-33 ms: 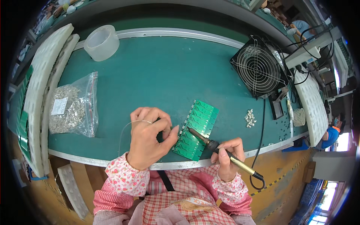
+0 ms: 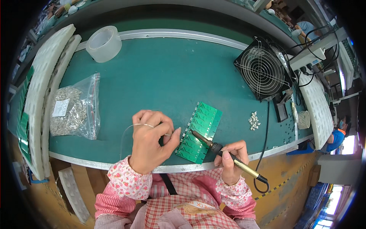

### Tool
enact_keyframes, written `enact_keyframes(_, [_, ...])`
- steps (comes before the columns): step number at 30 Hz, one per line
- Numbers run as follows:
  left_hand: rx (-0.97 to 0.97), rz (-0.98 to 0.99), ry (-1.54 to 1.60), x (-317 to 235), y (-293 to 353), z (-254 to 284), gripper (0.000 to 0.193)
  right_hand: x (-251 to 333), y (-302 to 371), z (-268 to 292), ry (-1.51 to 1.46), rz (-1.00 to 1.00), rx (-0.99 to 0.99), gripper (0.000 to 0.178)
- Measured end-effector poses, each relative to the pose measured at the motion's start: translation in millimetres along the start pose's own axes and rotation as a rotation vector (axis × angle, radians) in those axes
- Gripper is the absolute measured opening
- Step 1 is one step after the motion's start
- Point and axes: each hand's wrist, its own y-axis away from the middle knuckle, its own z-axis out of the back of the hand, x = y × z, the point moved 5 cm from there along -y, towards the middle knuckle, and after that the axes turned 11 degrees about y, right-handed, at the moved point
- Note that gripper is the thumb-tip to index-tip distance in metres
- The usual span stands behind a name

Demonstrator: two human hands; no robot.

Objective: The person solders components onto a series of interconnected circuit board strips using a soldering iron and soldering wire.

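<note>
A green circuit board panel [image 2: 200, 131] lies at a slant near the front edge of the bench, with a row of small metal-pinned parts along its left side. My right hand [image 2: 233, 158] grips a soldering iron [image 2: 217, 148] by its handle, and the iron's tip rests at or just over the board's left side. My left hand [image 2: 152, 137] is closed by the board's left edge. A thin solder wire [image 2: 125, 133] loops from it. The wire's end near the iron tip is too fine to make out.
A bag of small white parts [image 2: 70, 110] and a clear tape roll [image 2: 103, 44] sit on the left, beside white foam trays [image 2: 47, 91]. At right are a black fan [image 2: 262, 68], a small heap of white parts [image 2: 254, 120] and the iron's cord [image 2: 265, 133].
Almost nothing differs. My left fingers have shifted very slightly, and the wire loop has moved a little; the iron and the board stay where they were.
</note>
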Motion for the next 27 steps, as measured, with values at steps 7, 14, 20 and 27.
enact_keyframes(7, [0.197,-0.163,-0.061,-28,29,-12,0.044,-10,0,19,-0.015,0.04,-0.261,0.019])
enact_keyframes(14, [0.164,-0.179,-0.106,-31,19,-28,0.037,-4,0,19,-0.066,0.087,-0.36,0.019])
enact_keyframes(20, [0.153,-0.064,0.102,-6,-3,4,0.021,-5,5,14,-0.052,0.026,-0.266,0.018])
enact_keyframes(27, [0.38,-0.068,0.317,28,-37,-3,0.022,-11,4,6,-0.062,-0.004,-0.199,0.019])
